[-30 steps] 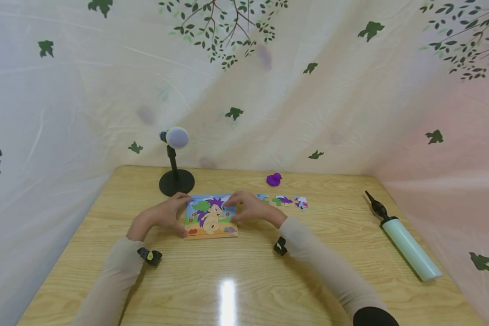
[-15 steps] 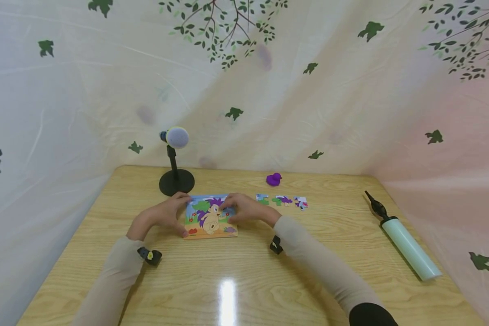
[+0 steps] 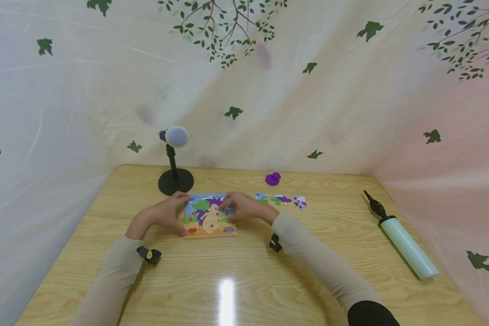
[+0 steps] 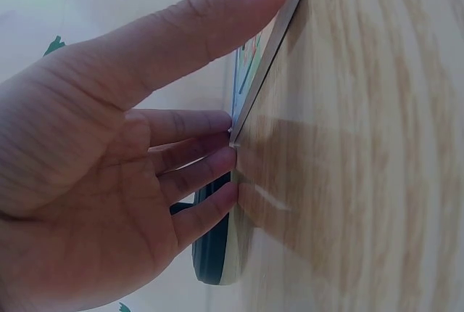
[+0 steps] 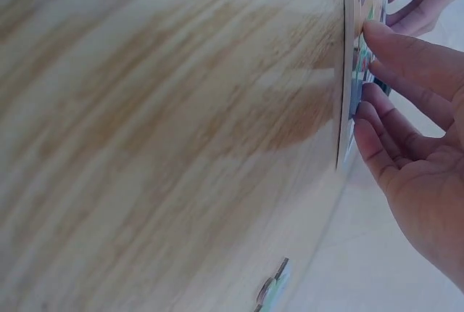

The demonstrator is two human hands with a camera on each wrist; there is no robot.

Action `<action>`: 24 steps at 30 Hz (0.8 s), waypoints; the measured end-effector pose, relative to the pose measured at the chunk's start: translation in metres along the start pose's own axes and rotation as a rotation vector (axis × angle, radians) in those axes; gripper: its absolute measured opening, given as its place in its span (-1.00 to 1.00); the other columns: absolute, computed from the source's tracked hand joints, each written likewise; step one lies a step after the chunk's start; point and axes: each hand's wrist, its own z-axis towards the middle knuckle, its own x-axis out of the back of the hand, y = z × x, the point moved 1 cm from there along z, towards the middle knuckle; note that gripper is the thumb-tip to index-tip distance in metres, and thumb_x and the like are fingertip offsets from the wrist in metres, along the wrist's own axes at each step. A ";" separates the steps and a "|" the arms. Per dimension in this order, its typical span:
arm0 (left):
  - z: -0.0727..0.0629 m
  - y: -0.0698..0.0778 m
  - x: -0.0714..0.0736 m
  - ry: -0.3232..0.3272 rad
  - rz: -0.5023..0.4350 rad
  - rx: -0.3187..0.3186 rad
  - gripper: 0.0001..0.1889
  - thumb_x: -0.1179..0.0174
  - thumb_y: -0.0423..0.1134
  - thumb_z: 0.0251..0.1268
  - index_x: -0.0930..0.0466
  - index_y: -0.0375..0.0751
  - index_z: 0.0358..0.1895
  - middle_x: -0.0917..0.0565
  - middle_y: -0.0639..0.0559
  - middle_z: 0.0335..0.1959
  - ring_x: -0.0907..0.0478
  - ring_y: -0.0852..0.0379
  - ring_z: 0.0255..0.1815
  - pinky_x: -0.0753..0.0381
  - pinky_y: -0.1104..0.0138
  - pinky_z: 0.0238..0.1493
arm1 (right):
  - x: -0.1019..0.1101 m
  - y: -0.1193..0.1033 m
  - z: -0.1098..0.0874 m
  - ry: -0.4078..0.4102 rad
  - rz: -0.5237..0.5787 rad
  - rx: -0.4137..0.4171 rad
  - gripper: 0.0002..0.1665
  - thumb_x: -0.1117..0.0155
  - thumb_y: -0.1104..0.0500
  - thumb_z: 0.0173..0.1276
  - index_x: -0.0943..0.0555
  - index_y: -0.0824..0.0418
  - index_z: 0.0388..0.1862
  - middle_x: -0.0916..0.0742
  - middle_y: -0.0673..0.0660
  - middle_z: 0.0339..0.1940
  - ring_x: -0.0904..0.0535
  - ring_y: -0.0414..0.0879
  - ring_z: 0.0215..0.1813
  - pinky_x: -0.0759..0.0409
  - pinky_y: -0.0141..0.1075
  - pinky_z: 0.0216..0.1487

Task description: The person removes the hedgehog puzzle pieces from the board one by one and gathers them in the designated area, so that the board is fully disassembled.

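Right hand (image 3: 244, 207) edged left over puzzle board (image 3: 208, 222), frame's centre-left: likely adjusting, can't tell grasp; left hand (image 3: 163, 215) grips board.

Left hand (image 4: 94, 174), thumb and fingertips at a thin board (image 4: 267, 58) (dark round base (image 4: 210, 254) behind them).

Booth (image 3: 61, 122): leaf-print curtain (image 3: 269, 136), wooden table (image 3: 187, 276).

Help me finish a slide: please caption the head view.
Left hand and right hand on a cartoon picture puzzle, with loose jigsaw pieces lying to its right.
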 end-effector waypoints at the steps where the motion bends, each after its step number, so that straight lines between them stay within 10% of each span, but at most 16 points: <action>1: 0.000 0.000 0.000 0.000 -0.001 0.000 0.17 -0.66 -0.06 -0.13 -0.16 -0.42 0.54 -0.13 -0.39 0.52 -0.10 -0.42 0.53 -0.14 -0.29 0.54 | 0.000 -0.001 0.000 -0.002 0.001 -0.003 -0.53 -0.48 0.27 0.28 -0.69 0.25 0.18 -0.64 0.22 0.25 -0.59 0.05 0.22 -0.63 -0.20 0.26; 24: 0.001 -0.002 -0.002 0.007 0.006 -0.021 0.18 -0.66 -0.04 -0.13 -0.15 -0.45 0.54 -0.14 -0.38 0.51 -0.12 -0.40 0.52 -0.16 -0.28 0.53 | 0.001 -0.005 0.002 -0.027 -0.023 -0.019 -0.51 -0.48 0.29 0.27 -0.69 0.21 0.21 -0.62 0.22 0.31 -0.57 0.08 0.30 -0.60 -0.16 0.31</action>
